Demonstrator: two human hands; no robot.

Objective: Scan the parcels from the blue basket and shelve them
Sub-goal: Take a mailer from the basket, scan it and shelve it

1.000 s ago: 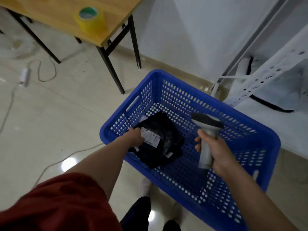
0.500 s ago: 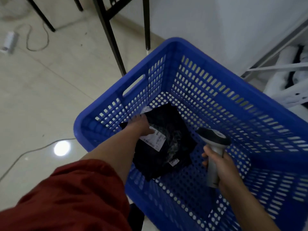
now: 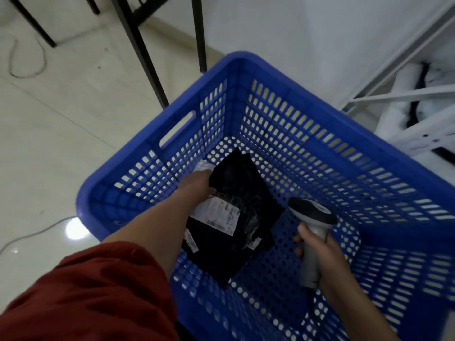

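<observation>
Fingers of my left hand (image 3: 197, 184) curl round the left edge of the black parcel (image 3: 234, 217) lying on the blue basket's (image 3: 172, 120) floor. My right hand (image 3: 325, 257) grips the grey scanner (image 3: 312, 232) just beside it. Pale floor tiles (image 3: 49, 124) surround the basket, with black table legs (image 3: 139, 45) behind and white shelving (image 3: 406, 94) to the right.

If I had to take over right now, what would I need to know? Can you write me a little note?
Left hand: inside the blue basket, on the top edge of the black parcel. The fingertips are hidden, so the grip is unclear.
Right hand: holds the scanner inside the basket, beside the parcel.
Parcel: on the basket floor with its label facing up. Something white peeks out beside it.
Done: parcel reached.
Left: scan the label, lift the parcel out, shelve it, then check the white thing.
</observation>
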